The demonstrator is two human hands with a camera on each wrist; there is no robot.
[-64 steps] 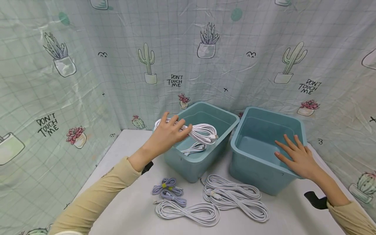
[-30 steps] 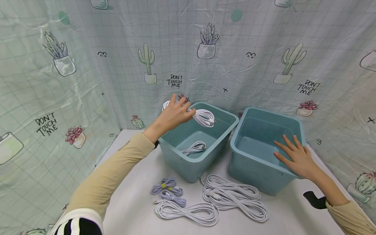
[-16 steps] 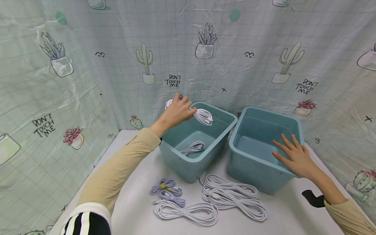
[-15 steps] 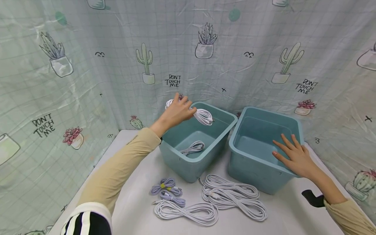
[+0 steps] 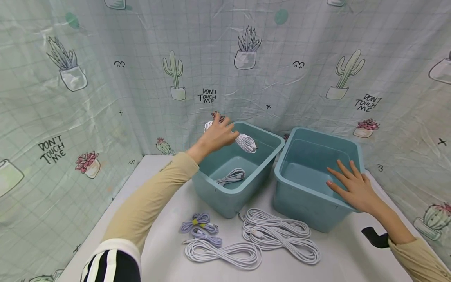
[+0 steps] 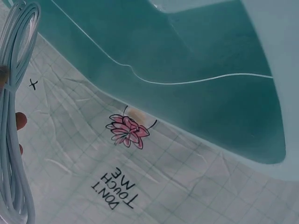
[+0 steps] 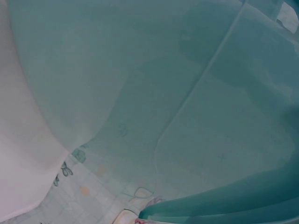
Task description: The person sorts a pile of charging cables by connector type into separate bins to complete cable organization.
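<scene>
My left hand [image 5: 217, 136] grips a coiled white cable [image 5: 246, 143] at its middle, above the left teal bin [image 5: 225, 192]. In the left wrist view the held cable [image 6: 14, 121] hangs at the left edge, with fingertips showing around it. Another white cable bundle [image 5: 231, 177] lies on the floor of that bin. My right hand [image 5: 357, 190] has its fingers spread over the near right rim of the right teal bin [image 5: 306, 203]. The right wrist view shows mostly teal bin wall [image 7: 140, 84], without the fingers.
In front of the bins lie two overlapping white cable coils [image 5: 282, 237], a single white coil [image 5: 223, 254] and small lilac cable bundles [image 5: 201, 225] on the white table [image 5: 165, 243]. A cactus-print curtain [image 5: 208, 58] closes off the back and sides.
My left hand has lifted the coiled white cable up and away from me, toward the back of the left bin, then slightly right. The right hand stays at its bin.
</scene>
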